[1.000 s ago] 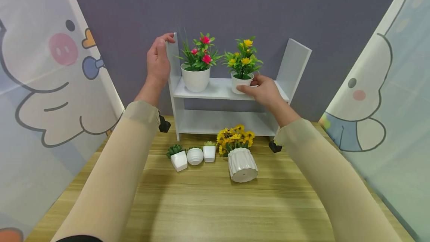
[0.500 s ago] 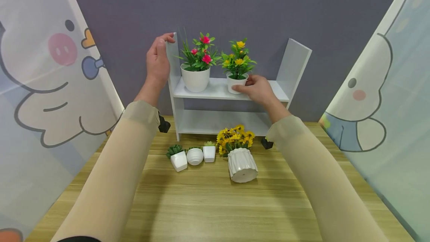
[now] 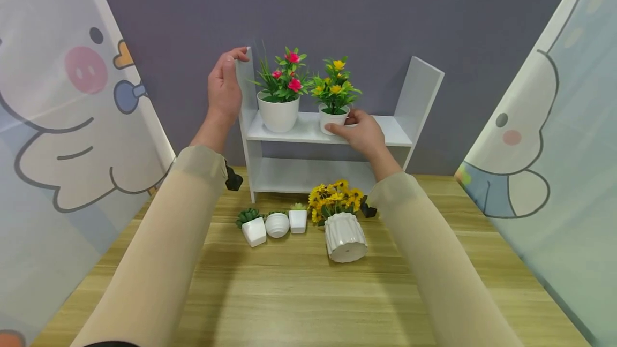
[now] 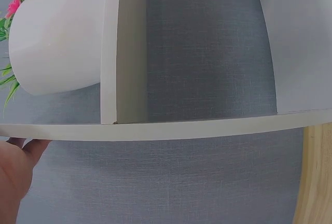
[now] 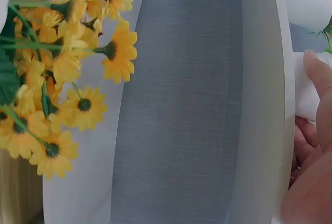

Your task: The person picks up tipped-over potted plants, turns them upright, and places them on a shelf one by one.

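Pinches the yellow-flowered pot (image 3: 334, 103) with the right hand (image 3: 363, 133) at the white shelf (image 3: 392, 130), upper centre of the frame; touches the side panel (image 3: 247, 82), further left, with relaxed fingers of the left hand (image 3: 224, 88).

Ahead of you, a plain grey-purple wall (image 3: 332, 4) fills the top middle of the frame. At the left edge you have a pale sheet (image 3: 43, 250) printed with a pink-snouted cartoon animal (image 3: 85, 70); at the right edge, another pale sheet (image 3: 569, 250) with a pink-cheeked figure (image 3: 523, 122). Below you spreads a wood-grain table (image 3: 299, 293), softly shiny at the lower middle
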The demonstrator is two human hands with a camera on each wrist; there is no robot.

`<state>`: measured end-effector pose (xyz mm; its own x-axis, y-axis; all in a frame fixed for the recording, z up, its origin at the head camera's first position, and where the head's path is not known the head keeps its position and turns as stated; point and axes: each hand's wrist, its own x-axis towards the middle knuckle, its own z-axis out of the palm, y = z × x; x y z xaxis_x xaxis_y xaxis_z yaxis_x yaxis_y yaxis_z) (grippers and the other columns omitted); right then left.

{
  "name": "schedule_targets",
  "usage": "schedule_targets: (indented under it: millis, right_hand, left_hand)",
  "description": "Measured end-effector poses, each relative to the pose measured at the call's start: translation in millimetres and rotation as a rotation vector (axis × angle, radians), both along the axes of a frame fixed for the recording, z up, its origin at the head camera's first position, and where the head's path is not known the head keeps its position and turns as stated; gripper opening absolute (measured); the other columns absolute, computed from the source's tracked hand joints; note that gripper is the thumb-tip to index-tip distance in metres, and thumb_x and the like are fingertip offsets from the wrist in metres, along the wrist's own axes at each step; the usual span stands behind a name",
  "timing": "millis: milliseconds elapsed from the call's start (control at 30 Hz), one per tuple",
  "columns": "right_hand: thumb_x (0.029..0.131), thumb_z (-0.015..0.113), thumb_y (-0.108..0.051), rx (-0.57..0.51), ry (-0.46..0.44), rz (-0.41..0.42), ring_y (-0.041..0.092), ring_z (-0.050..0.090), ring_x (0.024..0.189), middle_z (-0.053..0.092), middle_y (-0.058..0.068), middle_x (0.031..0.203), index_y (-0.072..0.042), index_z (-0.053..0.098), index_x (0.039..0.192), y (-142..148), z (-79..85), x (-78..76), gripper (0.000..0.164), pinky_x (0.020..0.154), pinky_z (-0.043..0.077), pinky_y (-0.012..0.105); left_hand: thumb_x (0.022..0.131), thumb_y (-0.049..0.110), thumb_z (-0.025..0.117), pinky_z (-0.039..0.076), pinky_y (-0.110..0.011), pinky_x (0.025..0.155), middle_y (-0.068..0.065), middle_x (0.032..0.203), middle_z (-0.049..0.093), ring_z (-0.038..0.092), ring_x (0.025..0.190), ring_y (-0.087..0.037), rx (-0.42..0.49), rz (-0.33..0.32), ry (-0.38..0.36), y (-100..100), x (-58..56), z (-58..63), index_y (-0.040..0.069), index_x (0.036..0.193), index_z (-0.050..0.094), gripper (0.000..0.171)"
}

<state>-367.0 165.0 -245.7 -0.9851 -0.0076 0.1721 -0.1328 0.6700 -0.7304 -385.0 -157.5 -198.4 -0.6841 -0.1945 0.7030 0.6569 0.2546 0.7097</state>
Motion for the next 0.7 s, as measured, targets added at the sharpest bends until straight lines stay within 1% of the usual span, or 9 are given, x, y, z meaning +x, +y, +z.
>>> schedule_targets:
  millis: [133,333,633,700]
  right_hand:
    - [0.093,0.079,-0.063,0.003,0.014,-0.006,0.034,0.058,0.14,0.064,0.01,0.155,-0.009,0.05,0.161,-0.8,-1.6,2.2,0.092,0.114,0.05,0.054]
    - [0.095,0.078,-0.06,0.005,0.008,0.015,0.033,0.056,0.145,0.064,0.011,0.156,-0.009,0.048,0.163,-0.3,-1.7,4.1,0.09,0.118,0.048,0.053]
    - [0.097,0.077,-0.058,0.01,-0.01,0.033,0.034,0.057,0.145,0.063,0.012,0.158,-0.009,0.051,0.159,0.1,-0.7,2.2,0.083,0.118,0.049,0.053]
    - [0.098,0.077,-0.058,0.018,-0.008,0.035,0.034,0.056,0.147,0.062,0.013,0.159,-0.009,0.05,0.16,0.6,-0.8,1.8,0.083,0.119,0.049,0.054]
  left_hand:
    - [0.119,0.035,0.037,0.029,-0.018,0.126,0.002,0.156,0.065,0.047,0.152,-0.003,0.005,-0.002,-0.005,0.8,-0.4,0.8,0.024,0.113,0.069,0.034]
    - [0.119,0.034,0.037,0.028,-0.017,0.126,0.002,0.155,0.065,0.048,0.152,-0.003,0.008,-0.008,0.002,0.3,-0.3,0.9,0.025,0.113,0.069,0.033]
    - [0.12,0.033,0.037,0.028,-0.017,0.126,0.001,0.155,0.065,0.047,0.153,-0.003,0.003,-0.004,0.011,-0.8,-1.4,0.4,0.026,0.112,0.068,0.033]
    - [0.12,0.034,0.037,0.028,-0.017,0.126,0.001,0.156,0.065,0.047,0.153,-0.003,-0.001,-0.003,0.009,-0.4,-1.4,0.2,0.026,0.112,0.068,0.033]
